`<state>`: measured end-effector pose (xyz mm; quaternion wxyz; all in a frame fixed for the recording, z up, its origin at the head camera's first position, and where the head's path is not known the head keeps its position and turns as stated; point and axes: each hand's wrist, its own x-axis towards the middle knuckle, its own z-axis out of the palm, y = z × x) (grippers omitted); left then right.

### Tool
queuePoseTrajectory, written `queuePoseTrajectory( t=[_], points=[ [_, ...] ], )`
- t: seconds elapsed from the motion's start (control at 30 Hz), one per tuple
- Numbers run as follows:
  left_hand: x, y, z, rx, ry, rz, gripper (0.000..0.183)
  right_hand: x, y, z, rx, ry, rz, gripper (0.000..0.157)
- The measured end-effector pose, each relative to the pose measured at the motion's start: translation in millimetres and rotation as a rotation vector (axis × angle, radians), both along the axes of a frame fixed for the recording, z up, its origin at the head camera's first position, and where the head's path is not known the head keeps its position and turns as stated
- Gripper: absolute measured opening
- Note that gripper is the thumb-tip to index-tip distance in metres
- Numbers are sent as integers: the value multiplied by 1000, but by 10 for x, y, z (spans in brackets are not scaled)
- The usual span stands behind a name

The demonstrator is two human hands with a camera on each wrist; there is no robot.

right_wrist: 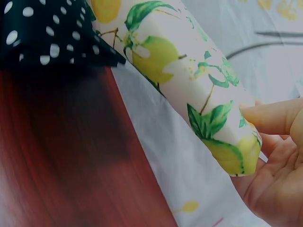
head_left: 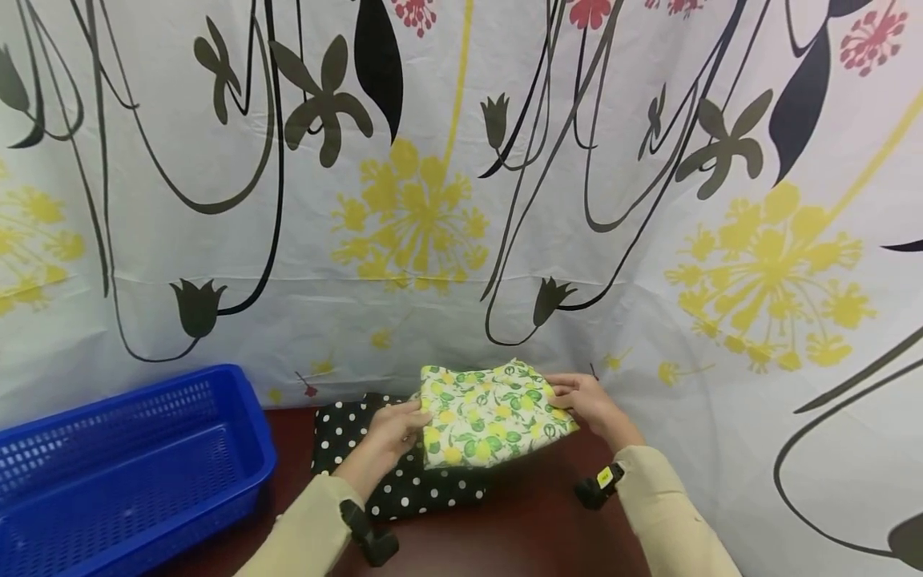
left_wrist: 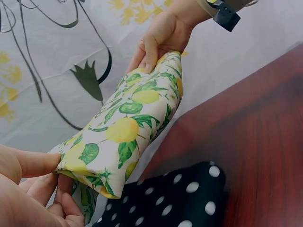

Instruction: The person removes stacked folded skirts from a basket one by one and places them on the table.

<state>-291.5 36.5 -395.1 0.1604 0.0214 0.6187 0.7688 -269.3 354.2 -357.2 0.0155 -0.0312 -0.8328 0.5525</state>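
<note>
A folded white cloth with a lemon and green leaf print [head_left: 490, 417] is held up between both hands. My left hand [head_left: 392, 437] pinches its left edge, thumb on top and fingers beneath, as the left wrist view shows. At the opposite edge my right hand [head_left: 591, 405] grips the cloth [right_wrist: 189, 90] between thumb and fingers. Below and to the left lies a folded black cloth with white dots [head_left: 425, 490], partly covered by the lemon cloth and my left hand.
A blue plastic basket [head_left: 248, 425] with perforated walls stands at the left. The dark red wooden table [head_left: 562, 521] ends on its far side at a white curtain [head_left: 447, 320] printed with flowers. A small black device [head_left: 371, 533] is strapped to each wrist.
</note>
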Motion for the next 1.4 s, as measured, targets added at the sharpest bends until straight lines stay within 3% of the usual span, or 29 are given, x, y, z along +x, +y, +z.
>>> queuePoseTrajectory(
  t=[0.3,0.73,1.1,1.4],
  points=[
    [-10,333,-19,65,-67,29,52,3,242,-32,103,33,-50,42],
    [26,833,-70,43,-103,42,52,76,483,-122,153,10,-236,39],
    [53,1050,-221,-115,-40,41,46,114,662,-383,131,-1,-332,35],
    [48,1228,-464,-327,-27,123,39,220,719,-660,86,-21,-363,33]
  ],
)
